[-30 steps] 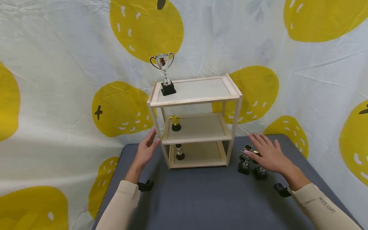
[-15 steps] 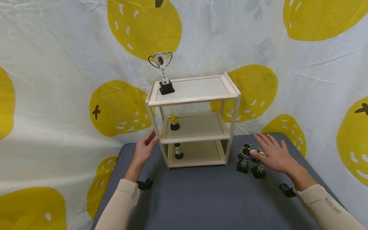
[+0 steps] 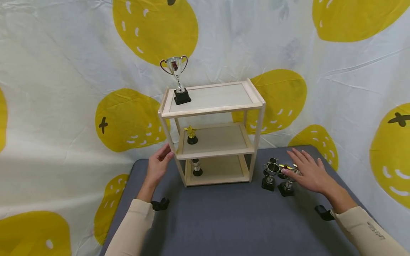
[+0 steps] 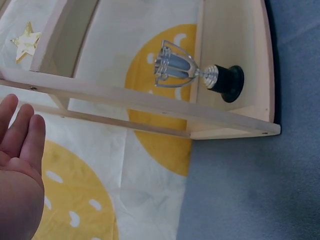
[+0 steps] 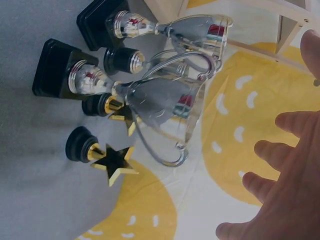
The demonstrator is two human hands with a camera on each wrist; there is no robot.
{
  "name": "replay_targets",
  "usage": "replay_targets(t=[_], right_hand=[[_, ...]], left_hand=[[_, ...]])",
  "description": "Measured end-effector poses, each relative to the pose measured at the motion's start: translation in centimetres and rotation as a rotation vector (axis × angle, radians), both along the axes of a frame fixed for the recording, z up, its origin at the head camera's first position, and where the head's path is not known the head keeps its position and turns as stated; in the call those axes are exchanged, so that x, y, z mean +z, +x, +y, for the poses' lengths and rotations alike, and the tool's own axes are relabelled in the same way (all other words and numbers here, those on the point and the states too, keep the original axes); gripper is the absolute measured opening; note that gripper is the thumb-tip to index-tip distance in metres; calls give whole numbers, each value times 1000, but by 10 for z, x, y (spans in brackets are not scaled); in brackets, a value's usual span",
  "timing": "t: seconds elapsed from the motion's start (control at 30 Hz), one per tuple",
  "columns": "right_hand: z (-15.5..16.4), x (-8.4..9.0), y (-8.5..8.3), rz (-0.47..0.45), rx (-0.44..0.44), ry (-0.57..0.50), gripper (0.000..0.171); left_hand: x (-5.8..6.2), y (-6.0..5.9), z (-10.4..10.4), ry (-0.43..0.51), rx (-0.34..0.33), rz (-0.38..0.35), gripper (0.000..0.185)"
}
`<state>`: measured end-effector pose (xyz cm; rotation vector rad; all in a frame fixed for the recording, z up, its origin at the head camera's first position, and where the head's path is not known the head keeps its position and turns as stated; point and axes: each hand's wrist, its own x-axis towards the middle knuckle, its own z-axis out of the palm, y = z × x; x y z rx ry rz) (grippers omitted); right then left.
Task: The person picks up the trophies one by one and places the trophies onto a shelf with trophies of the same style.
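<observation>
A three-tier wooden shelf (image 3: 211, 110) stands on the grey table (image 3: 230, 220). A tall silver cup trophy (image 3: 177, 78) is on its top tier, a gold star trophy (image 3: 191, 134) on the middle, a small silver cup (image 3: 196, 167) (image 4: 195, 74) on the bottom. My left hand (image 3: 160, 165) (image 4: 20, 150) is open beside the shelf's left front post, holding nothing. My right hand (image 3: 309, 172) (image 5: 285, 185) is open with spread fingers just over a cluster of small trophies (image 3: 277, 176) (image 5: 150, 95) right of the shelf; touching or apart I cannot tell.
A white cloth with yellow fruit shapes (image 3: 288, 57) hangs behind and around the table. In the right wrist view, two silver cups on black bases (image 5: 90, 50) and two gold stars (image 5: 112, 162) stand close together. Bare grey table lies in front of the shelf.
My right hand has drifted slightly right, staying over the trophy cluster. The left hand keeps its place by the shelf post. The view has shifted a little.
</observation>
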<state>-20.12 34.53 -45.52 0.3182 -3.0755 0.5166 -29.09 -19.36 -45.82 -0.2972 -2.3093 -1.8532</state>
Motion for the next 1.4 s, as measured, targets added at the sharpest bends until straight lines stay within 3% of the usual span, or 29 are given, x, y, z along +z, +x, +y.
replay_targets(t=[0.23, 0.47, 0.67, 0.9, 1.4], right_hand=[[11, -8, 8, 4, -18, -12, 84], [9, -10, 9, -31, -16, -59, 86], [15, -18, 12, -28, -36, -44, 87], [20, -28, 17, -31, -39, -57, 88], [30, -47, 19, -42, -54, -172, 87]], left_hand=[[-1, -2, 5, -1, 5, -7, 54], [1, 2, 1, 23, 38, -3, 54], [2, 0, 0, 52, -29, 30, 54], [-3, -1, 3, 92, -33, 44, 52], [-5, -2, 7, 67, 17, 33, 38]])
